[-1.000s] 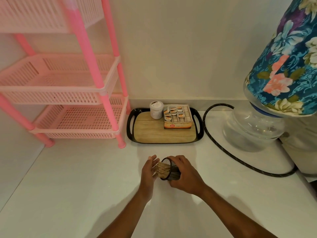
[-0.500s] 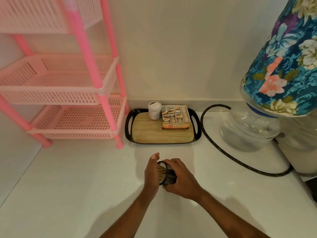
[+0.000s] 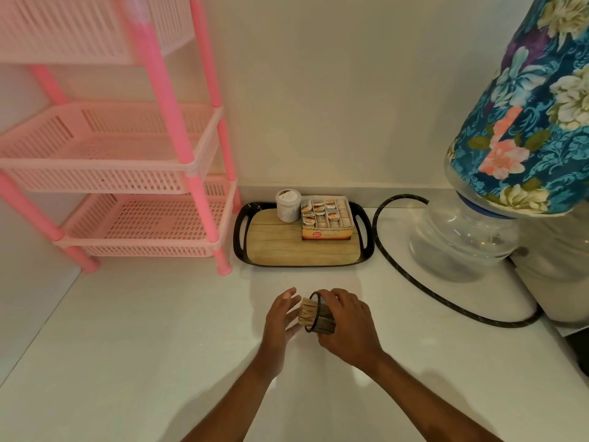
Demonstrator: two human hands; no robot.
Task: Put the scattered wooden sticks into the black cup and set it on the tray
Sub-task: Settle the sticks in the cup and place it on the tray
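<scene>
A black mesh cup (image 3: pixel 322 318) lies tipped on its side on the white counter, mouth facing left. My right hand (image 3: pixel 345 323) grips it from the right. A bundle of wooden sticks (image 3: pixel 307 311) pokes out of the cup's mouth. My left hand (image 3: pixel 282 314) is flat and open beside the stick ends, palm toward them. The black tray with a wooden face (image 3: pixel 274 250) sits farther back against the wall.
On the tray stand a white jar (image 3: pixel 288 205) and an open box of sachets (image 3: pixel 326 218). A pink plastic rack (image 3: pixel 127 186) is at the left. A black hose (image 3: pixel 414 282) curves around a water bottle with a floral cover (image 3: pixel 478 224) at the right.
The sticks went deeper into the cup, then show again past its mouth. My left hand has drawn slightly away from the stick ends. The cup stays tilted in my right hand.
</scene>
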